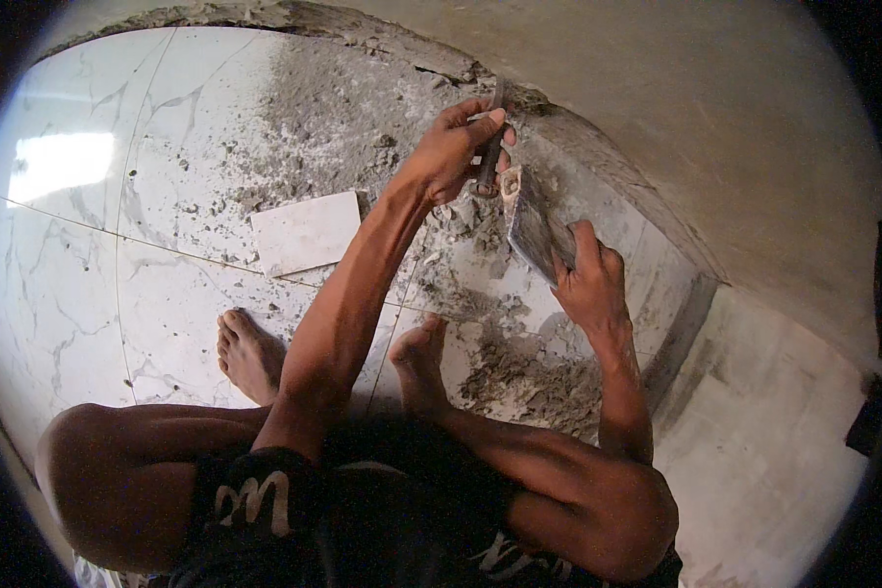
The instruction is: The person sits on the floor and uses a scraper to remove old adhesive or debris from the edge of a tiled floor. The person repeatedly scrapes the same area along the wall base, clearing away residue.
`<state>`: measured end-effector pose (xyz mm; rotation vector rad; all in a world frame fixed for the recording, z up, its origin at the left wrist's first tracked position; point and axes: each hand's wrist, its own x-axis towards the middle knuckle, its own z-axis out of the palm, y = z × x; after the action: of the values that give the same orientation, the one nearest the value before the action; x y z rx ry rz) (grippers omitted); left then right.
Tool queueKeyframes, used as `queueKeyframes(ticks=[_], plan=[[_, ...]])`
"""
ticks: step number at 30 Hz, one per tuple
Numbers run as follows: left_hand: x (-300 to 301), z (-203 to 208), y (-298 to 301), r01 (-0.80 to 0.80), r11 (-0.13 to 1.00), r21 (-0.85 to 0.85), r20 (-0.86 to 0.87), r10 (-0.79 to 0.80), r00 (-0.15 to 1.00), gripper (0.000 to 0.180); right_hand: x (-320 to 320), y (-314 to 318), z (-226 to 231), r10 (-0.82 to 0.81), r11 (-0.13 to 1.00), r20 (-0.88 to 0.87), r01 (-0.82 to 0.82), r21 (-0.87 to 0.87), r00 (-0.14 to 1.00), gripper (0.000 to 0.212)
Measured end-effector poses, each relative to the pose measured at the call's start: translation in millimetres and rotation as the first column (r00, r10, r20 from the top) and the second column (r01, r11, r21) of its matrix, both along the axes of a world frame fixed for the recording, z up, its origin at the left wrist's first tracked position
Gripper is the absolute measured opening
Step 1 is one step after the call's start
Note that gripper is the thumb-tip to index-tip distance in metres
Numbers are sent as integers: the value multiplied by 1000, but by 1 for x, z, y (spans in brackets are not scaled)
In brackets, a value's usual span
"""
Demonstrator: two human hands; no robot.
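My left hand (451, 152) is closed round a dark metal chisel (489, 174). The chisel's far end points at the broken, rough strip (534, 103) along the foot of the wall, and its near end faces back toward me. In my right hand (595, 279) is a thick grey bar (534, 225) with a pale, worn end. That worn end is close beside the chisel's near end; whether the two touch I cannot tell. My right fingers wrap round the bar's lower part.
Grey mortar rubble (338, 118) covers the marbled floor tiles (69, 255) near the wall. A loose white tile piece (307, 233) lies left of my left forearm. More crumbled mortar (529, 377) lies by my right foot. A plastered wall (676, 127) curves along the right.
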<state>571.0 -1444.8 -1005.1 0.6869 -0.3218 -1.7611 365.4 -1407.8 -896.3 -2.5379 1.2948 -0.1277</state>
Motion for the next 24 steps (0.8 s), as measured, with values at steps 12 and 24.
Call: queueKeyframes(ticks=[12, 24], plan=[[-4, -2, -7, 10, 999, 35, -22, -9, 1000, 37, 5, -1, 7, 48, 999, -21, -48, -21, 999, 38], [3, 0, -9, 63, 998, -3, -154, -63, 986, 24, 2, -1, 3, 232, 969, -194, -244, -37, 953, 37]])
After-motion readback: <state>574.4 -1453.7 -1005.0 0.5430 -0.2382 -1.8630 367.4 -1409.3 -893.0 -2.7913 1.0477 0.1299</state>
